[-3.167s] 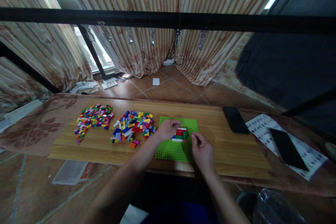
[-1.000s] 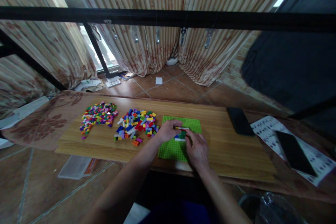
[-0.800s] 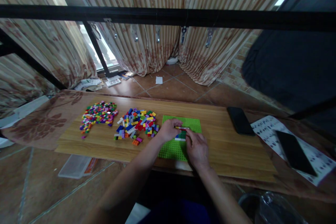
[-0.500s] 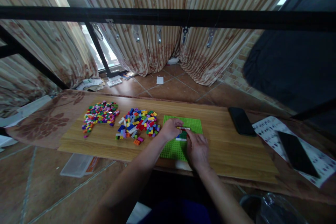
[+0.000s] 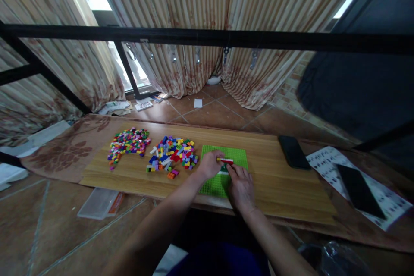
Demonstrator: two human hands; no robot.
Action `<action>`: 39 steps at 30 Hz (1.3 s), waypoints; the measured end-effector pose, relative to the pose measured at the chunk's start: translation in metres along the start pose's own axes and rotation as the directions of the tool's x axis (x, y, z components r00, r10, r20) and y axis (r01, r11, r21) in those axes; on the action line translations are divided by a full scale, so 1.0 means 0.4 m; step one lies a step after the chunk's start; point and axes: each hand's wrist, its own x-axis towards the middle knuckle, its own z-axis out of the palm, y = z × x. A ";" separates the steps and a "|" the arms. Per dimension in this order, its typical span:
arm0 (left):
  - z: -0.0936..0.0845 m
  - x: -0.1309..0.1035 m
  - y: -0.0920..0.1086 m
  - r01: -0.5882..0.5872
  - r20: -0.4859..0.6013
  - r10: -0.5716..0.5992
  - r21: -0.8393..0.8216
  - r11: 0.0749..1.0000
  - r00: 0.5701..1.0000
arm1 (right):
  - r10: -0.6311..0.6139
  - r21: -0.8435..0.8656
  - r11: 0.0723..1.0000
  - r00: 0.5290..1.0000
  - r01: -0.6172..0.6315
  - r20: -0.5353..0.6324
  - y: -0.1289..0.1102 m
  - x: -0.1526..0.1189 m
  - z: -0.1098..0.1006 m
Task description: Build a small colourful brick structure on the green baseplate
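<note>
A short strip of red, white and yellow toy bricks is between my hands, over the green studded baseplate. My left hand is closed on its left end. At the strip's right front side, my right hand has its fingertips pressed against it, the fingers bent and close together. Dark green and white bricks show on the plate just in front, partly covered by the hands. The fingers hide how the strip's pieces join.
Left of the plate lies a pile of larger mixed bricks, then a pile of small bricks. To the right are a black phone, a printed sheet and another dark device. A black metal bar crosses beyond the board.
My head view has tilted up slightly, so the scene sits lower. The brick strip now shows its red side more clearly between my hands, which stay over the plate.
</note>
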 end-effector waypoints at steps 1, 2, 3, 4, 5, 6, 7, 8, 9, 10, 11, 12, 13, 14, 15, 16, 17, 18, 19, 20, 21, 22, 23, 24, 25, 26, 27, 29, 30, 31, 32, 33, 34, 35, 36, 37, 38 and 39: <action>0.000 -0.005 0.003 -0.007 -0.014 0.007 0.005 1.000 1.000 | 0.007 0.018 1.000 1.000 -0.007 -0.008 0.004 -0.002 -0.001; -0.001 -0.010 0.006 -0.016 -0.029 0.016 0.010 1.000 0.999 | 0.022 0.040 0.999 0.999 -0.021 -0.024 0.009 -0.004 -0.001; -0.002 -0.016 0.009 -0.025 -0.044 0.026 0.013 1.000 0.999 | 0.047 0.065 0.997 0.998 -0.044 -0.048 0.015 -0.007 -0.001; -0.004 -0.023 0.012 -0.034 -0.062 0.035 0.017 0.999 0.997 | 0.077 0.092 0.993 0.994 -0.070 -0.074 0.021 -0.012 0.000; -0.006 -0.030 0.014 -0.042 -0.081 0.043 0.020 0.999 0.996 | 0.107 0.118 0.988 0.989 -0.095 -0.098 0.026 -0.017 -0.001; -0.009 -0.039 0.014 -0.046 -0.103 0.048 0.023 0.999 0.994 | 0.130 0.140 0.984 0.984 -0.113 -0.119 0.031 -0.023 -0.001; -0.012 -0.050 0.013 -0.049 -0.131 0.052 0.026 0.998 0.990 | 0.141 0.156 0.980 0.981 -0.120 -0.131 0.034 -0.030 -0.001; -0.016 -0.063 0.011 -0.055 -0.168 0.059 0.030 0.998 0.984 | 0.142 0.167 0.979 0.980 -0.119 -0.137 0.036 -0.037 -0.002; -0.021 -0.079 0.007 -0.062 -0.203 0.068 0.034 0.998 0.977 | 0.136 0.174 0.978 0.981 -0.111 -0.138 0.037 -0.044 -0.002; -0.025 -0.098 0.001 -0.079 -0.251 0.087 0.039 0.996 0.964 | 0.126 0.176 0.979 0.983 -0.102 -0.135 0.037 -0.051 -0.001; -0.029 -0.120 -0.006 -0.103 -0.293 0.112 0.046 0.994 0.950 | 0.120 0.176 0.980 0.984 -0.096 -0.133 0.035 -0.057 0.000; -0.034 -0.145 -0.013 -0.119 -0.312 0.129 0.052 0.992 0.941 | 0.116 0.175 0.980 0.984 -0.092 -0.131 0.034 -0.063 0.002; -0.039 -0.172 -0.021 -0.122 -0.334 0.137 0.064 0.990 0.932 | 0.115 0.173 0.981 0.985 -0.091 -0.130 0.032 -0.068 0.004; -0.044 -0.201 -0.029 -0.120 -0.345 0.140 0.077 0.990 0.928 | 0.115 0.172 0.981 0.985 -0.092 -0.130 0.030 -0.073 0.007; -0.051 -0.231 -0.037 -0.122 -0.337 0.145 0.087 0.989 0.930 | 0.116 0.171 0.981 0.985 -0.093 -0.131 0.029 -0.076 0.009; -0.058 -0.260 -0.045 -0.121 -0.319 0.147 0.098 0.988 0.936 | 0.119 0.171 0.981 0.984 -0.096 -0.131 0.029 -0.078 0.011; -0.067 -0.287 -0.052 -0.117 -0.303 0.146 0.110 0.987 0.942 | 0.122 0.171 0.980 0.984 -0.099 -0.129 0.029 -0.079 0.013; -0.078 -0.311 -0.060 -0.112 -0.289 0.145 0.126 0.986 0.946 | 0.124 0.171 0.980 0.984 -0.102 -0.126 0.030 -0.079 0.013; -0.090 -0.331 -0.067 -0.104 -0.285 0.143 0.147 0.984 0.948 | 0.127 0.175 0.979 0.984 -0.104 -0.123 0.032 -0.079 0.013; -0.103 -0.347 -0.074 -0.094 -0.294 0.141 0.170 0.981 0.945 | 0.129 0.182 0.978 0.984 -0.105 -0.123 0.033 -0.078 0.011; -0.117 -0.359 -0.081 -0.084 -0.308 0.141 0.192 0.978 0.941 | 0.130 0.190 0.976 0.983 -0.104 -0.129 0.032 -0.078 0.009; -0.132 -0.367 -0.087 -0.075 -0.322 0.142 0.213 0.974 0.936 | 0.133 0.201 0.974 0.981 -0.103 -0.143 0.030 -0.077 0.005; -0.146 -0.372 -0.092 -0.069 -0.330 0.145 0.231 0.971 0.933 | 0.137 0.211 0.972 0.978 -0.101 -0.161 0.025 -0.077 0.002; -0.160 -0.374 -0.096 -0.068 -0.328 0.148 0.245 0.967 0.933 | 0.138 0.224 0.970 0.974 -0.096 -0.179 0.016 -0.077 -0.002; -0.172 -0.374 -0.100 -0.072 -0.316 0.153 0.255 0.964 0.936 | 0.133 0.240 0.967 0.972 -0.085 -0.195 0.005 -0.077 -0.006; -0.183 -0.373 -0.103 -0.080 -0.300 0.160 0.260 0.962 0.941 | 0.122 0.258 0.964 0.971 -0.067 -0.204 -0.011 -0.079 -0.008; -0.192 -0.371 -0.105 -0.093 -0.281 0.168 0.262 0.961 0.945 | 0.102 0.278 0.960 0.973 -0.042 -0.206 -0.029 -0.081 -0.010; -0.206 -0.365 -0.109 -0.121 -0.250 0.186 0.256 0.959 0.950 | 0.043 0.320 0.947 0.981 0.021 -0.190 -0.072 -0.086 -0.011; -0.211 -0.362 -0.112 -0.131 -0.240 0.193 0.251 0.959 0.951 | 0.010 0.340 0.939 0.984 0.052 -0.177 -0.095 -0.089 -0.010; -0.215 -0.360 -0.114 -0.138 -0.235 0.197 0.245 0.959 0.952 | -0.022 0.358 0.931 0.987 0.079 -0.160 -0.117 -0.091 -0.007; -0.219 -0.358 -0.117 -0.143 -0.233 0.199 0.239 0.961 0.952 | -0.051 0.375 0.921 0.988 0.102 -0.144 -0.138 -0.092 -0.004; -0.223 -0.356 -0.120 -0.145 -0.234 0.200 0.232 0.962 0.951 | -0.076 0.392 0.912 0.989 0.120 -0.126 -0.157 -0.091 -0.001; -0.226 -0.355 -0.123 -0.147 -0.236 0.200 0.223 0.964 0.951 | -0.095 0.406 0.904 0.989 0.132 -0.111 -0.173 -0.087 0.003; -0.229 -0.355 -0.127 -0.149 -0.238 0.200 0.215 0.965 0.950 | -0.108 0.417 0.898 0.989 0.139 -0.096 -0.186 -0.082 0.007; -0.231 -0.354 -0.130 -0.151 -0.240 0.200 0.206 0.967 0.950 | -0.118 0.425 0.894 0.990 0.141 -0.080 -0.198 -0.074 0.011; -0.233 -0.354 -0.132 -0.153 -0.243 0.200 0.199 0.968 0.949 | -0.125 0.431 0.892 0.990 0.140 -0.064 -0.207 -0.063 0.015; -0.233 -0.355 -0.134 -0.154 -0.243 0.200 0.193 0.969 0.949 | -0.125 0.433 0.891 0.991 0.135 -0.052 -0.214 -0.051 0.018; -0.234 -0.355 -0.136 -0.155 -0.242 0.199 0.188 0.970 0.950 | -0.120 0.434 0.892 0.992 0.128 -0.044 -0.220 -0.037 0.023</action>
